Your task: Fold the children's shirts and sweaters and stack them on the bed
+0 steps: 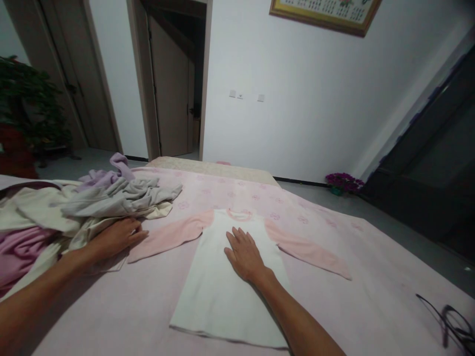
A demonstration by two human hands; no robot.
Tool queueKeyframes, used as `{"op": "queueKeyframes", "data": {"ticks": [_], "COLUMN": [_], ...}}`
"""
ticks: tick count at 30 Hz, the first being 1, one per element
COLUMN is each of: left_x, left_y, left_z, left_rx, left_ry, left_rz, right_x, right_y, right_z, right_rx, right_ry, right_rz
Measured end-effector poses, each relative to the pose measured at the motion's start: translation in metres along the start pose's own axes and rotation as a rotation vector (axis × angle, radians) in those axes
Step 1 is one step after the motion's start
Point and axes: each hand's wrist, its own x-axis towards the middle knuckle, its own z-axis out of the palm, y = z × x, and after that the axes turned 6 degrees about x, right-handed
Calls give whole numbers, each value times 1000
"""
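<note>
A white long-sleeved shirt [211, 291] with pink sleeves and a pink neckline lies flat, its sleeves spread to both sides. My right hand [244, 254] rests palm down on its chest, fingers stretched out. Over at the left, my left hand [120, 237] lies at the edge of a heap of crumpled clothes [122, 195], close to the cuff of the shirt's left-side sleeve. Its fingers are loosely extended and partly bent, and I see nothing held in them. The heap has grey, cream, lilac and pink pieces.
A pink flowered cloth [319, 306] covers the surface under the shirt. Black-framed glasses [451, 321] lie at the right edge. Beyond stand a white wall, an ajar door [172, 89], a green plant [29, 104] and purple flowers [344, 182] on the floor.
</note>
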Motion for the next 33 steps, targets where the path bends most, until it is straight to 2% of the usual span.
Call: {"op": "queueKeyframes", "data": {"ticks": [1, 3, 7, 9, 12, 14, 18, 20, 22, 26, 29, 31, 33], "left_x": [1, 4, 8, 10, 18, 26, 43, 48, 49, 45, 40, 34, 25], "left_y": [3, 10, 24, 35, 62, 91, 167, 200, 222, 231, 230, 233, 238], "left_z": [1, 2, 0, -3, -2, 3, 24, 38, 52, 72, 78, 80, 81], "left_rx": [20, 56, 230, 336, 367, 318, 51, -38, -43, 6, 97, 172, 216], "left_ry": [-57, -91, 18, 49, 134, 172, 101, 34, -8, -35, -34, -15, 17], "left_rz": [13, -36, -302, -336, -237, -120, 171, 297, 356, 343, 287, 248, 240], "right_x": [0, -1, -5, -7, -6, -5, -16, -33, -55, -92, -100, -97, -94], "right_y": [0, -1, -2, -2, -4, -7, -23, -37, -53, -71, -69, -60, -48], "right_z": [0, 0, -1, -3, -7, -9, -16, -21, -25, -26, -22, -23, -26], "right_rx": [2, 10, 19, 21, 28, 32, 67, 108, 152, 211, 289, 385, 408], "right_ry": [3, 7, 9, 7, -4, -16, -74, -119, -144, -189, -238, -204, -95], "right_rz": [0, -4, -20, -33, -81, -106, -139, -226, -344, -579, -701, -660, -480]}}
